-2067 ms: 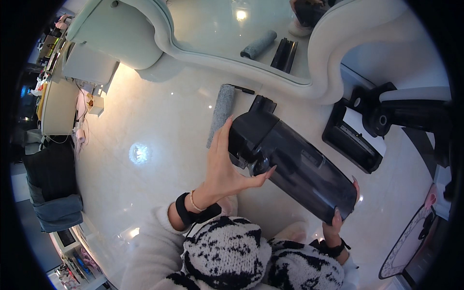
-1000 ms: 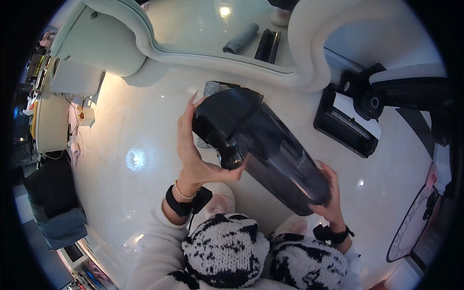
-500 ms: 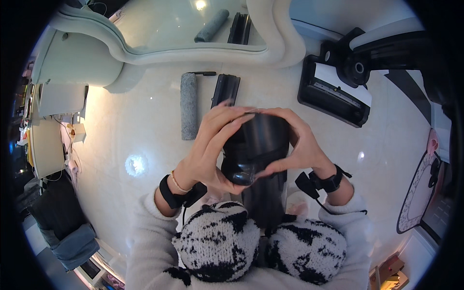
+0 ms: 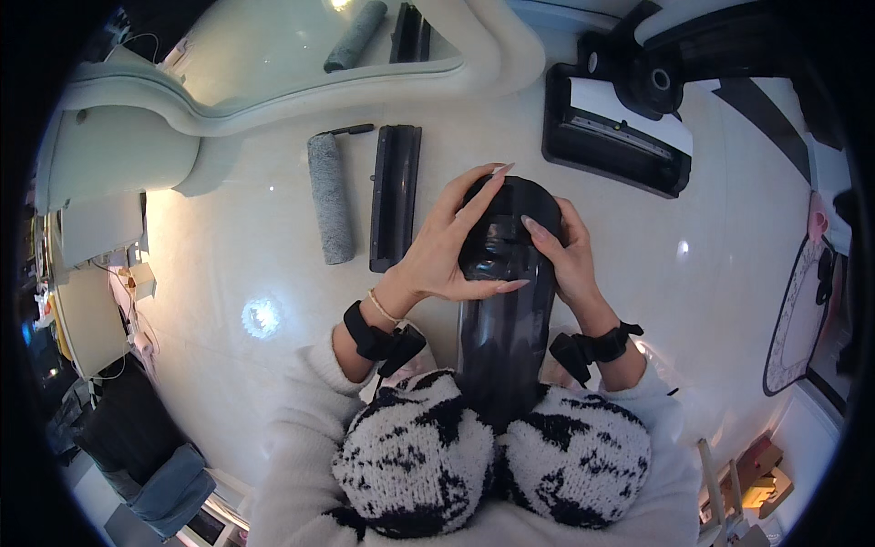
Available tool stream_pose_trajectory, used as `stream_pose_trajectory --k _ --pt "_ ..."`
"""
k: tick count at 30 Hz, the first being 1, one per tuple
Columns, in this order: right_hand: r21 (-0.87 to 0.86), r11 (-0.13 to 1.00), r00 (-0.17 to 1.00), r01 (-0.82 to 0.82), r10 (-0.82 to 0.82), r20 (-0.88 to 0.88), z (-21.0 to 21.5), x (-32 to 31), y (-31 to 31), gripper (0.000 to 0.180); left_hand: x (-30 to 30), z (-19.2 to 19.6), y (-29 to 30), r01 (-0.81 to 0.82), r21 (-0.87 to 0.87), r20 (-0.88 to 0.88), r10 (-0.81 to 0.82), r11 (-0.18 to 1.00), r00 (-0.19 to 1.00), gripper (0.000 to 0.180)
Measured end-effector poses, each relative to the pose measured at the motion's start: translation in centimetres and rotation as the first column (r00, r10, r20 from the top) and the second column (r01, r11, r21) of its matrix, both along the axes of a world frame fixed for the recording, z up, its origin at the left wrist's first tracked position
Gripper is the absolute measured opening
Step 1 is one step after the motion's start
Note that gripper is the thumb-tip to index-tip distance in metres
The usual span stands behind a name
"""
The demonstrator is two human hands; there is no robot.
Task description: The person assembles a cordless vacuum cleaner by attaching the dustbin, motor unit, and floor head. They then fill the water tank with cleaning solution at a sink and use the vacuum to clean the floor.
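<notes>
Head view: left hand and right hand clasp a dark canister, grey roller and black trough beyond, leftward.

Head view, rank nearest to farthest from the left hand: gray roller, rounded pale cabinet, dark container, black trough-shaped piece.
1. Dark container: in the left hand's grasp.
2. Black trough-shaped piece: on the floor, just left of that hand.
3. Gray roller: on the floor, left of the trough-shaped piece.
4. Rounded pale cabinet: far left.
</notes>
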State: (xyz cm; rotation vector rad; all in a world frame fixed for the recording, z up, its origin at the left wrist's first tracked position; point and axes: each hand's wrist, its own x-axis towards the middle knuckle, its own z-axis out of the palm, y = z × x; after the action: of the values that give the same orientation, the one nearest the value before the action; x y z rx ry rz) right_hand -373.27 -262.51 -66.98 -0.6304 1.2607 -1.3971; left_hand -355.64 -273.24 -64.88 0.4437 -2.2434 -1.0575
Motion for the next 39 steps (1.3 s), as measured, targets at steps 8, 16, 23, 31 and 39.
stream_pose_trajectory --k 8,16,23,31,39 --pt "0.079 0.993 0.991 0.084 -0.091 0.095 -2.8 1.4 0.8 0.022 0.8 -3.2 1.0 -0.038 -0.036 -0.021 0.038 0.999 0.999 0.098" --pt "0.082 0.994 0.997 0.072 -0.072 -0.014 -2.1 2.1 1.2 0.019 1.6 -2.9 1.3 -0.058 -0.077 -0.075 0.052 0.995 0.996 0.094" --pt "-0.112 0.99 0.991 0.086 -0.096 -0.088 1.2 0.7 -0.2 0.028 0.1 0.7 -0.2 -0.054 -0.213 -0.116 0.03 0.975 0.993 0.102" --pt "-0.635 0.765 0.865 0.104 -0.385 -0.322 4.3 -0.5 0.6 0.056 -0.3 3.1 2.1 0.042 0.64 -0.075 0.009 0.767 0.997 0.147" --pt "-0.335 0.933 0.915 -0.129 -0.019 -0.404 7.3 -0.1 1.3 0.099 0.6 2.4 1.9 -0.063 0.382 0.02 0.06 0.922 0.998 0.13"
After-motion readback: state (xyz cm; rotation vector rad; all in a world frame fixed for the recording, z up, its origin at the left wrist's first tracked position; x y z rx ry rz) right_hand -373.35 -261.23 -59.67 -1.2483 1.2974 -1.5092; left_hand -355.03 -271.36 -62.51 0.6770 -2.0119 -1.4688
